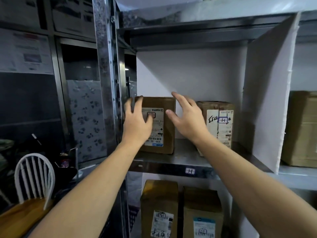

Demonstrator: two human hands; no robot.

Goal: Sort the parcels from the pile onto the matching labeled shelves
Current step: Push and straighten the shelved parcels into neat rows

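L hand (137, 121) is spread wide and holds nothing; it sits over the label of a brown parcel (165, 134), contact unclear (blurred). R hand (187, 118) is also open and empty, in the gap btwn that parcel and a 2nd parcel (221, 109) w/ an H sticker. Both parcels stand upright on the steel shelf (185, 152). A steel post (104, 66) flanks the bay on the left, a white divider (267, 93) on the right, w/ a big box (301, 127) beyond it. 2 lower boxes (159, 200) stand underneath. At lower left are a wooden table (20, 219) and a white chair (34, 176). An H tag (190, 170) is on the shelf edge.
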